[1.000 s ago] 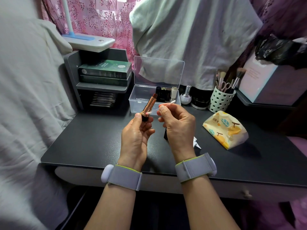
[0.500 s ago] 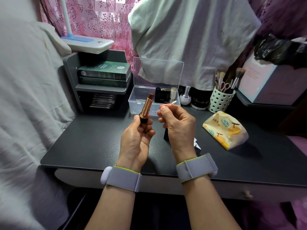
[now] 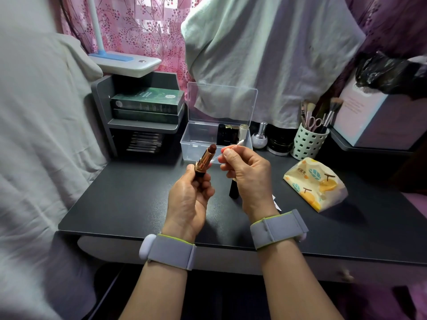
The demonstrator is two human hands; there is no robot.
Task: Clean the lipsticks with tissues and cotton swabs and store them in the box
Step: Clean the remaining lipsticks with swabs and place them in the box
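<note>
Evidently, mid-frame, the left hand (image 3: 189,199) gripped the lipstick (image 3: 206,157) tilted so the right hand (image 3: 246,173), pinching the cotton swab (image 3: 227,150), could reach its tube.

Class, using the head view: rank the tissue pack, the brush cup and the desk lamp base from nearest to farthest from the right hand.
From the right hand:
1. Tissue pack, on the desk to its right.
2. Brush cup, back right.
3. Desk lamp base, far back left, atop the shelf.

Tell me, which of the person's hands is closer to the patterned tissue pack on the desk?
Right. The right hand, pinching a cotton swab, is just left of the tissue pack. The left hand, holding the lipstick, is farther left, beyond the right hand.
</note>
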